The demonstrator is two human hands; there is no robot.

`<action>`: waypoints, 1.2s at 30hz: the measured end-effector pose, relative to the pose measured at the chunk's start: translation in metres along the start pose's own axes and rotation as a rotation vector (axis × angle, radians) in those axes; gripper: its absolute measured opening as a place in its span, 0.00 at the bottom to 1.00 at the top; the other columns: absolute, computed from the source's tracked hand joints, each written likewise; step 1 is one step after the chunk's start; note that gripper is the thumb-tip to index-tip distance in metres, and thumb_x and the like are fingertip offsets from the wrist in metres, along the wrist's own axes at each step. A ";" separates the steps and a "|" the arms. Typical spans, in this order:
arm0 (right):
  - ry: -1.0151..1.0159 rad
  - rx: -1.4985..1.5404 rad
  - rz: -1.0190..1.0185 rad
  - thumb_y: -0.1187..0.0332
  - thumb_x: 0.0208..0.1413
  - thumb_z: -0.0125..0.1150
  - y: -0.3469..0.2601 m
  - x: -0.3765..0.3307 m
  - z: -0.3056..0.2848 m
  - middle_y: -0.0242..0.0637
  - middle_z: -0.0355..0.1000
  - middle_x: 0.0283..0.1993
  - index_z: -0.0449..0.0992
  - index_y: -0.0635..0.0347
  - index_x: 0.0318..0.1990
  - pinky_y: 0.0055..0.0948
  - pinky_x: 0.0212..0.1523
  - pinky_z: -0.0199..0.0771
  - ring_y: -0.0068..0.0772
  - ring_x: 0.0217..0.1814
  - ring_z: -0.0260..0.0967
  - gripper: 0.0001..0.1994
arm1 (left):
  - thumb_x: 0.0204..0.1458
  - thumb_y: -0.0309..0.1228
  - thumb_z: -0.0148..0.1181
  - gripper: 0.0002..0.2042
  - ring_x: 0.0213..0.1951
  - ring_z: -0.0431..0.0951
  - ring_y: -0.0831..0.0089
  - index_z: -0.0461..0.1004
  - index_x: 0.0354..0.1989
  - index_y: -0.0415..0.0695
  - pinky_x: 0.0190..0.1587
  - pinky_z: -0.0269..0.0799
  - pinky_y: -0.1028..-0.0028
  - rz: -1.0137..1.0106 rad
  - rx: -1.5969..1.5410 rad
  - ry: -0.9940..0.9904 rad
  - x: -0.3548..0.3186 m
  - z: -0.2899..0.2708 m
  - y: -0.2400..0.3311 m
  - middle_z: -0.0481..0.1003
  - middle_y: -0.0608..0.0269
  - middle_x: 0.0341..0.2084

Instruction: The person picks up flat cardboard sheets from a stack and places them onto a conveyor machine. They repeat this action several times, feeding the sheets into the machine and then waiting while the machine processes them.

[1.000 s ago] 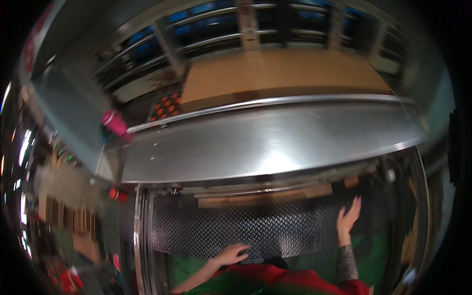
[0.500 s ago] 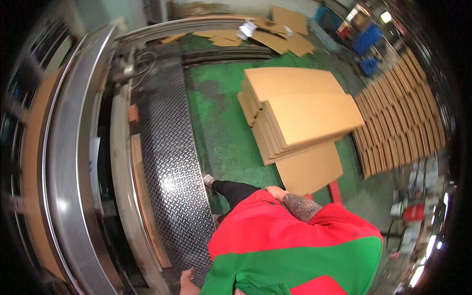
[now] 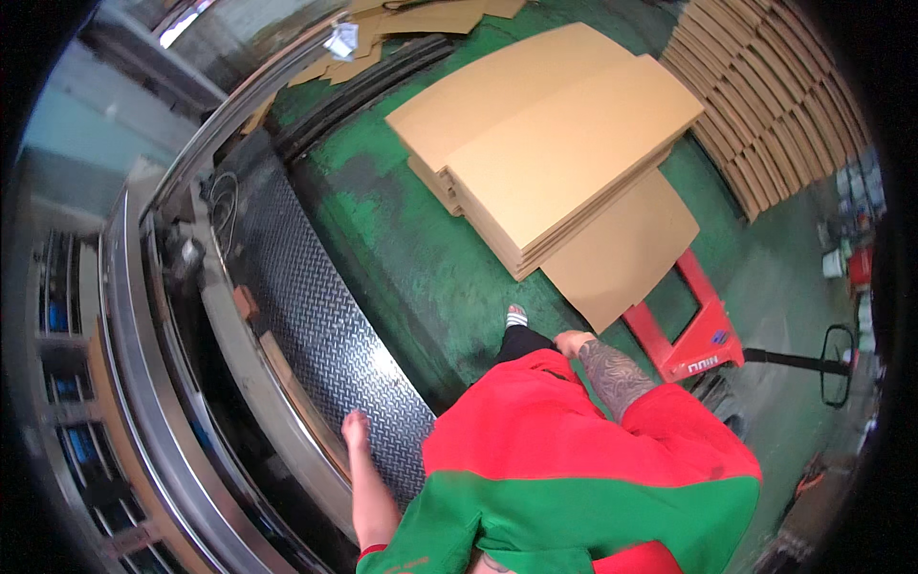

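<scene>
My left hand [image 3: 355, 430] hangs over the diamond-plate metal walkway [image 3: 316, 311], clear of its surface. Nothing shows in it, and its fingers are too foreshortened to read. My right hand [image 3: 574, 342], below a tattooed forearm, is down beside my thigh in dark trousers. Its fingers are mostly turned away from view, and no held thing shows. Ahead and to the right is a stack of flat brown cardboard sheets [image 3: 564, 143], nearer my right hand. One cardboard sheet [image 3: 636, 253] lies low beside the stack's near side.
A red pallet jack [image 3: 703, 335] stands right of my right hand, its black handle [image 3: 794, 361] pointing right. More stacked cardboard [image 3: 765, 105] rises at the far right. Long metal machine rails [image 3: 143, 383] run along the left. Loose cardboard pieces [image 3: 430, 17] lie at the back.
My view has swung right and closer to the cardboard stack. The pallet jack now shows fully, and my left forearm has come further into view. One foot has stepped onto the green floor.
</scene>
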State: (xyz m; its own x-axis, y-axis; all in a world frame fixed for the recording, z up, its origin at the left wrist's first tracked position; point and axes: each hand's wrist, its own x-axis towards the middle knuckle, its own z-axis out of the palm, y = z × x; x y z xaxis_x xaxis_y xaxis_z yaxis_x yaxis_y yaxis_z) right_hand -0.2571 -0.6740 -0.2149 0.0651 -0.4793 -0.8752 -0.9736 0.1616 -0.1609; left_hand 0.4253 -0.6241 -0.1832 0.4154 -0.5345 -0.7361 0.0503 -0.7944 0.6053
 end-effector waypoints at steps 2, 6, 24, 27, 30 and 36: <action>0.066 0.038 0.066 0.66 0.53 0.65 0.032 0.025 -0.020 0.56 0.85 0.55 0.88 0.61 0.52 0.52 0.55 0.85 0.57 0.58 0.85 0.19 | 0.70 0.49 0.63 0.22 0.32 0.73 0.80 0.81 0.51 0.38 0.33 0.69 0.74 0.024 0.189 -0.072 0.013 0.086 0.020 0.78 0.69 0.32; 0.384 0.426 0.163 0.58 0.61 0.65 0.082 0.034 -0.075 0.61 0.80 0.63 0.81 0.65 0.59 0.56 0.64 0.81 0.62 0.63 0.80 0.24 | 0.68 0.55 0.66 0.24 0.31 0.71 0.84 0.79 0.54 0.46 0.28 0.61 0.79 -0.051 0.320 -0.254 0.028 0.229 0.072 0.76 0.73 0.37; 0.304 1.217 0.389 0.41 0.63 0.64 0.005 0.059 -0.145 0.57 0.83 0.60 0.85 0.61 0.57 0.50 0.64 0.78 0.58 0.63 0.81 0.31 | 0.53 0.80 0.59 0.68 0.83 0.47 0.34 0.27 0.88 0.51 0.76 0.59 0.29 -0.424 0.178 -0.593 0.136 0.631 0.339 0.35 0.43 0.86; 0.412 1.348 0.385 0.38 0.63 0.65 -0.021 0.086 -0.180 0.68 0.72 0.71 0.71 0.72 0.70 0.52 0.74 0.71 0.64 0.74 0.72 0.44 | 0.52 0.83 0.57 0.69 0.84 0.42 0.36 0.31 0.88 0.46 0.76 0.57 0.30 -0.412 0.556 -0.779 0.143 0.674 0.355 0.36 0.41 0.86; 0.495 1.520 0.529 0.37 0.62 0.66 -0.040 0.114 -0.200 0.70 0.59 0.80 0.60 0.75 0.77 0.51 0.77 0.68 0.64 0.81 0.64 0.51 | 0.59 0.76 0.57 0.61 0.83 0.50 0.39 0.42 0.85 0.38 0.76 0.61 0.33 -0.408 0.740 -0.870 0.143 0.690 0.363 0.44 0.39 0.84; 0.555 1.949 0.517 0.36 0.53 0.73 -0.040 0.181 -0.198 0.71 0.56 0.81 0.52 0.74 0.80 0.50 0.78 0.68 0.66 0.82 0.61 0.60 | 0.68 0.60 0.61 0.44 0.74 0.67 0.40 0.56 0.77 0.34 0.76 0.66 0.37 -0.558 0.636 -0.636 0.147 0.700 0.376 0.62 0.39 0.75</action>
State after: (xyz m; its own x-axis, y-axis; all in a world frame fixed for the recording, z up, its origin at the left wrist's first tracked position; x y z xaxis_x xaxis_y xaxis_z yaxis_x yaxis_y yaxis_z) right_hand -0.2496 -0.9381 -0.2765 -0.4919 -0.1915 -0.8493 0.5898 0.6443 -0.4869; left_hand -0.1302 -1.2030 -0.2757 -0.0814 0.0464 -0.9956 -0.4744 -0.8803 -0.0022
